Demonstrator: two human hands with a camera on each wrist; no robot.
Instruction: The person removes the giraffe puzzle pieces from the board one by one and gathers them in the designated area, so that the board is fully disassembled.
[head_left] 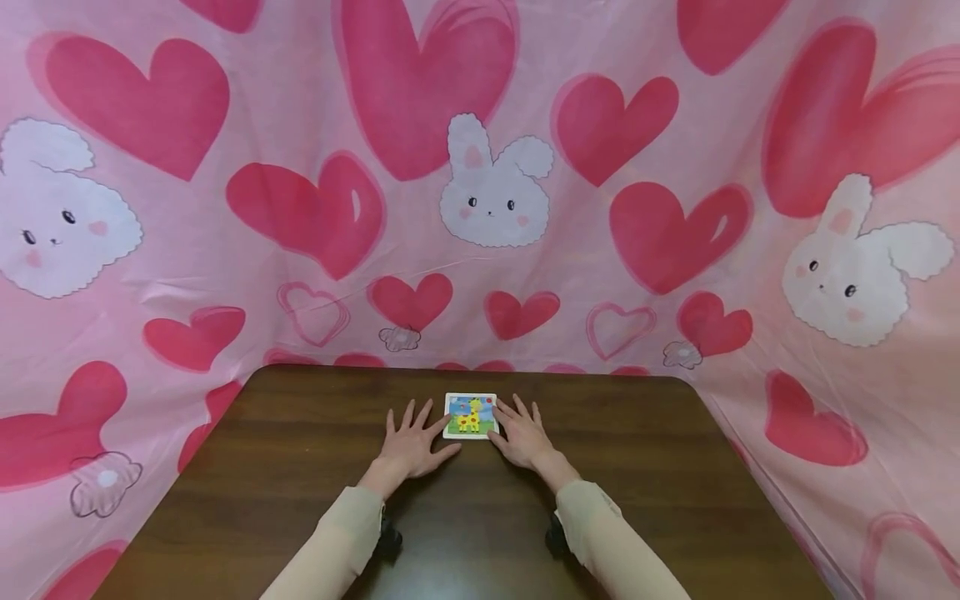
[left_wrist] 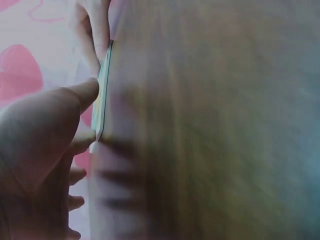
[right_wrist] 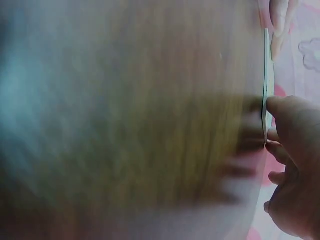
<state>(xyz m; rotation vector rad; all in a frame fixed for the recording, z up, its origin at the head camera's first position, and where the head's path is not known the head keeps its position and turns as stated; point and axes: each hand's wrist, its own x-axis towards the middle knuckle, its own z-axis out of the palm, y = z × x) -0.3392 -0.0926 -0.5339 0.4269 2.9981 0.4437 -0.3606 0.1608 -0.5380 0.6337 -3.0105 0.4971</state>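
A small flat picture board (head_left: 472, 416) with a white border and a yellow giraffe printed on it lies near the far edge of the table. My left hand (head_left: 410, 444) is at its left side, fingers spread, with the index fingertip touching the border. On the other side my right hand (head_left: 524, 434) has its index finger and thumb on the right edge, fingers extended. Seen from the left wrist, the board (left_wrist: 101, 95) shows as a thin slab, edge-on. The right wrist view also shows the board (right_wrist: 268, 80) edge-on, beside the right thumb.
Under both forearms spreads a dark brown wooden table (head_left: 315, 500) with rounded far corners. A pink cloth (head_left: 405, 258) printed with red hearts and white rabbits hangs behind it and along both sides. Dark straps with small devices (head_left: 388, 540) sit at the wrists.
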